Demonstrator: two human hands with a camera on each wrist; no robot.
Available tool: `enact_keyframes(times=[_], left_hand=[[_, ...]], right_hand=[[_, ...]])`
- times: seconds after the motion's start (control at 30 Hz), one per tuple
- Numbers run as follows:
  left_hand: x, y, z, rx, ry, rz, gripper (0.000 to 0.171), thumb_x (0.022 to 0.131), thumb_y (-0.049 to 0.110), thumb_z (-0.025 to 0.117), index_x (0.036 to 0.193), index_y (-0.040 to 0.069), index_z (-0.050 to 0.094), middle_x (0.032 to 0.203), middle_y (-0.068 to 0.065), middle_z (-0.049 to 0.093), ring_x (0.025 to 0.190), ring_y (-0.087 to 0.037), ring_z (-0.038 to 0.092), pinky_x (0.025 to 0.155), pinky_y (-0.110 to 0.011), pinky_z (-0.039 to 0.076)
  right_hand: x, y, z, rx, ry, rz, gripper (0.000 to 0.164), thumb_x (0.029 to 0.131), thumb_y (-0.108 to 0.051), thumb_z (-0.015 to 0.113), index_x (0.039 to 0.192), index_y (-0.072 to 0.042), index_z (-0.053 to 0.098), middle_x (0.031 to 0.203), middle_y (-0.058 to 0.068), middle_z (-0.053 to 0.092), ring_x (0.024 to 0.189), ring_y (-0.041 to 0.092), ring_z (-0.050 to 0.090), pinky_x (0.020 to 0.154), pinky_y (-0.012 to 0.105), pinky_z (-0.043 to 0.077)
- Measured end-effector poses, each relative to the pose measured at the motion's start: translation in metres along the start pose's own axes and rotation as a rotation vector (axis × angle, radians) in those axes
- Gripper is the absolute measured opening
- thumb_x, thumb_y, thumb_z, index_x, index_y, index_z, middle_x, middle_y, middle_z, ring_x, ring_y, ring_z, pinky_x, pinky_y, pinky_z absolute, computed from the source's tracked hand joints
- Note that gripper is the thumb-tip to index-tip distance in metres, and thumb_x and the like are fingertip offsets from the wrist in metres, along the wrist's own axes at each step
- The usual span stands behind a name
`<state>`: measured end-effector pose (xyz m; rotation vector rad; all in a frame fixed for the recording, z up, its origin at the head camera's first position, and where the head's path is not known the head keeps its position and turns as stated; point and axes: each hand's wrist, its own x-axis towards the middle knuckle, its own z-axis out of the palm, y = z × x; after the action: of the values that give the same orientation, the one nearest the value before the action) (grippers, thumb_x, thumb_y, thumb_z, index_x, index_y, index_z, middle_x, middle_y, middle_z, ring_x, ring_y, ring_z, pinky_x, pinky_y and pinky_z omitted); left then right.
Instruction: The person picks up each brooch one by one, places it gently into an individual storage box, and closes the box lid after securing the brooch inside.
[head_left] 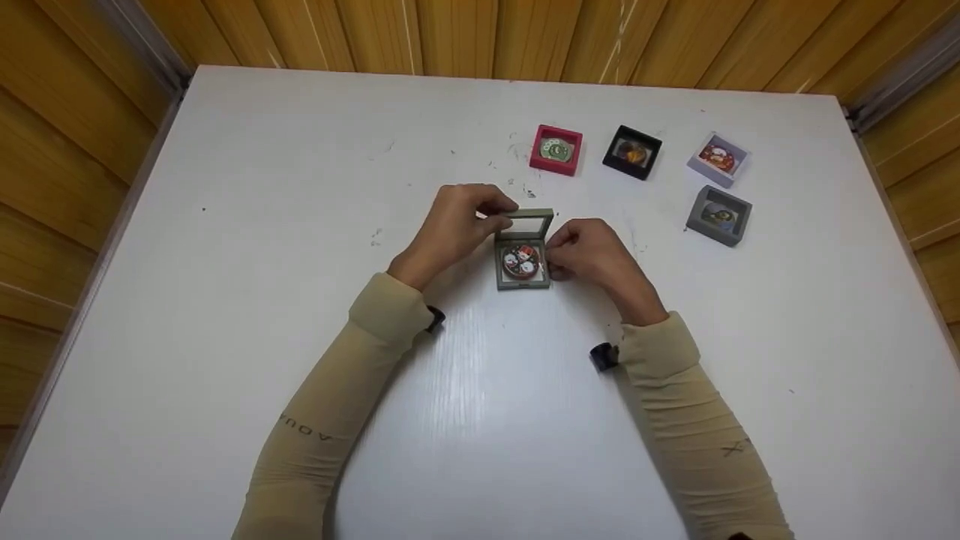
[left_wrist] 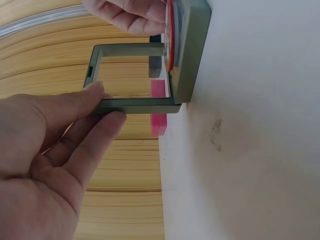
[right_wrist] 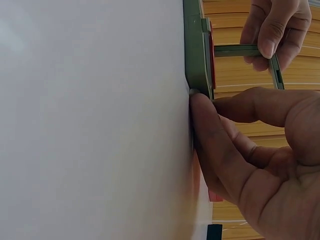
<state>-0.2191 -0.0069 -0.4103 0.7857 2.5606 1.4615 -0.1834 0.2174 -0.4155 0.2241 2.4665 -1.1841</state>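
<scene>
A small olive-green display box (head_left: pixel 523 285) lies on the white table with its framed, clear-windowed lid (head_left: pixel 530 212) raised upright. Inside the base is a round red disc (head_left: pixel 520 262) with white figures. My left hand (head_left: pixel 459 225) pinches the left edge of the lid between thumb and fingers, also plain in the left wrist view, where the lid frame (left_wrist: pixel 137 106) stands out from the base. At the base's right side, my right hand (head_left: pixel 592 253) pinches the edge; the right wrist view shows its thumb and fingertip against the green base (right_wrist: pixel 196 60).
Farther back on the table stand several closed boxes with round pieces inside: a red one (head_left: pixel 534 159), a black one (head_left: pixel 625 166), a lilac one (head_left: pixel 716 175) and a grey one (head_left: pixel 718 232). Behind the table's far edge is wood-look panelling (head_left: pixel 457 37).
</scene>
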Motion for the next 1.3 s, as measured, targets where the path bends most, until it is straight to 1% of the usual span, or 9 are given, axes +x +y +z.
enact_keyframes(times=[0.23,0.3,0.43,0.53,0.7,0.83,1.1,1.3], left_hand=[[-0.001,0.003,-0.001,-0.019,-0.025,-0.004,0.015,0.096,-0.004,0.077,0.110,0.000,0.080,0.106,-0.009,0.078,0.099,-0.017,0.073,0.090,-0.027,0.057],[-0.002,0.004,-0.002,-0.018,-0.036,-0.012,0.016,0.095,-0.004,0.077,0.110,0.001,0.080,0.106,-0.008,0.078,0.099,-0.016,0.073,0.090,-0.026,0.056],[-0.002,0.006,-0.004,-0.006,-0.067,-0.027,0.016,0.095,-0.005,0.077,0.109,0.002,0.080,0.107,-0.007,0.079,0.099,-0.015,0.073,0.091,-0.027,0.056],[-0.002,0.008,-0.005,0.010,-0.103,-0.024,0.017,0.095,-0.007,0.076,0.109,0.002,0.079,0.107,-0.007,0.078,0.099,-0.015,0.072,0.092,-0.028,0.056],[-0.004,0.013,-0.006,0.043,-0.166,0.003,0.016,0.093,-0.010,0.074,0.103,0.002,0.078,0.102,-0.006,0.078,0.096,-0.015,0.071,0.090,-0.029,0.055],[-0.005,0.018,-0.006,0.079,-0.201,0.023,0.014,0.091,-0.011,0.074,0.099,0.001,0.078,0.097,-0.006,0.077,0.091,-0.015,0.069,0.086,-0.029,0.055],[-0.007,0.021,-0.005,0.128,-0.227,0.061,0.017,0.090,-0.015,0.070,0.095,-0.001,0.077,0.093,-0.008,0.076,0.084,-0.017,0.065,0.081,-0.030,0.055],[-0.009,0.024,-0.005,0.164,-0.255,0.081,0.014,0.089,-0.014,0.073,0.095,-0.002,0.077,0.094,-0.009,0.077,0.085,-0.018,0.065,0.083,-0.031,0.055]], right_hand=[[0.000,0.001,0.000,0.022,0.002,-0.003,0.014,0.096,-0.004,0.067,0.106,0.005,0.072,0.096,0.011,0.068,0.073,0.011,0.068,0.067,0.022,0.055],[0.000,0.001,0.001,0.043,-0.001,-0.004,0.014,0.096,-0.003,0.066,0.106,0.006,0.071,0.098,0.013,0.068,0.074,0.011,0.069,0.068,0.022,0.057],[-0.001,0.001,0.001,0.069,-0.009,-0.006,0.015,0.097,-0.002,0.066,0.108,0.007,0.071,0.102,0.015,0.069,0.074,0.012,0.070,0.069,0.023,0.059],[-0.001,0.001,0.001,0.077,-0.013,-0.002,0.016,0.098,-0.003,0.067,0.109,0.007,0.071,0.104,0.016,0.069,0.075,0.012,0.070,0.070,0.023,0.060],[-0.001,0.002,0.001,0.088,-0.016,0.002,0.015,0.098,-0.004,0.067,0.109,0.007,0.069,0.106,0.016,0.069,0.075,0.011,0.070,0.070,0.023,0.059],[-0.001,0.002,0.000,0.087,-0.020,0.007,0.013,0.100,-0.006,0.068,0.107,0.005,0.067,0.107,0.017,0.067,0.075,0.011,0.069,0.070,0.022,0.059],[-0.001,0.000,0.000,0.102,-0.023,0.025,0.014,0.100,-0.005,0.068,0.108,0.006,0.066,0.107,0.016,0.066,0.076,0.011,0.070,0.071,0.023,0.060],[0.000,0.001,0.000,0.105,-0.022,0.006,0.014,0.098,-0.001,0.066,0.109,0.007,0.067,0.101,0.015,0.068,0.075,0.013,0.069,0.071,0.023,0.060]])
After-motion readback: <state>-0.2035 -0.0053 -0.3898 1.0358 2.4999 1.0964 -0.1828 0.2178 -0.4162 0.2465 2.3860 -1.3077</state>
